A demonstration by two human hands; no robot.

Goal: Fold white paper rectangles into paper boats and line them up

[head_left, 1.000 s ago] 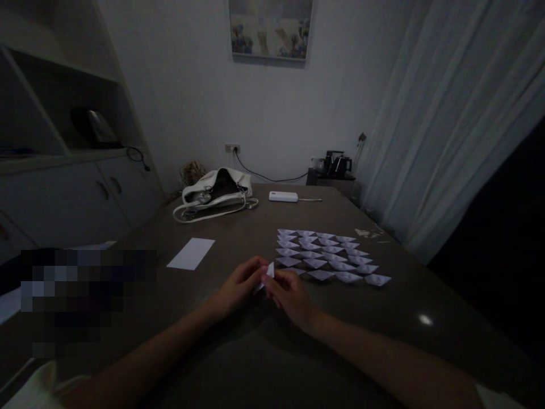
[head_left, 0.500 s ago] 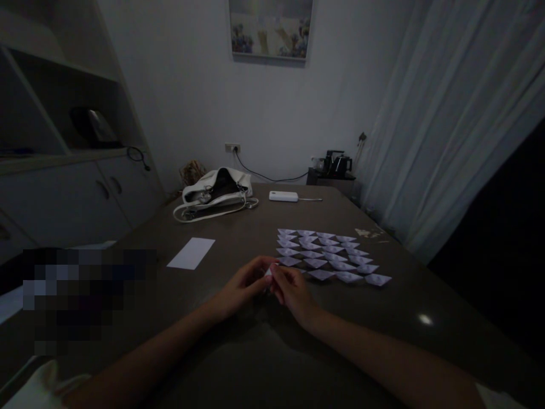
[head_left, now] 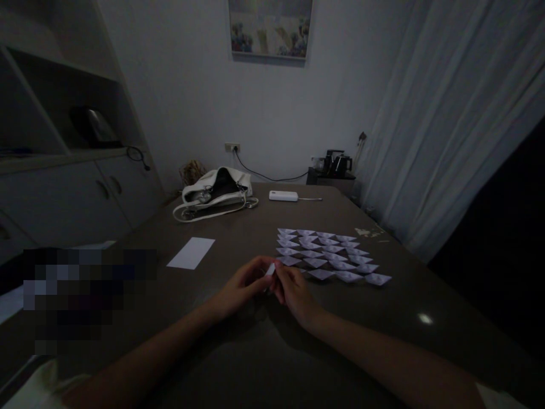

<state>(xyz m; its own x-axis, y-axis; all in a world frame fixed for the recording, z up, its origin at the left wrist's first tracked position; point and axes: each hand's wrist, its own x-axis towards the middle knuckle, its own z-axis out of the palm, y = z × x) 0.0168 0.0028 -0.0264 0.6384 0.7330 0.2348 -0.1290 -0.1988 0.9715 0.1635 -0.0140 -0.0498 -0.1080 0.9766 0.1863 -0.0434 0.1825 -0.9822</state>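
Note:
Between my fingertips is a small folded piece of white paper, mostly covered by the fingers. My left hand pinches it from the left, thumb in front. My right hand is closed on its right side, thumb and forefinger near the top edge. Just beyond my right hand, several white paper boats stand in rows on the dark table. To the left of my hands lies a flat white sheet of paper.
A white handbag rests at the table's far left. Near the far edge is a white device with a strap. Torn scraps lie by the right edge. A black kettle stands on a low cabinet behind.
My right thumb and fingers have shifted up along the folded paper, which now shows less between my hands. The boats and the flat sheet have stayed in place.

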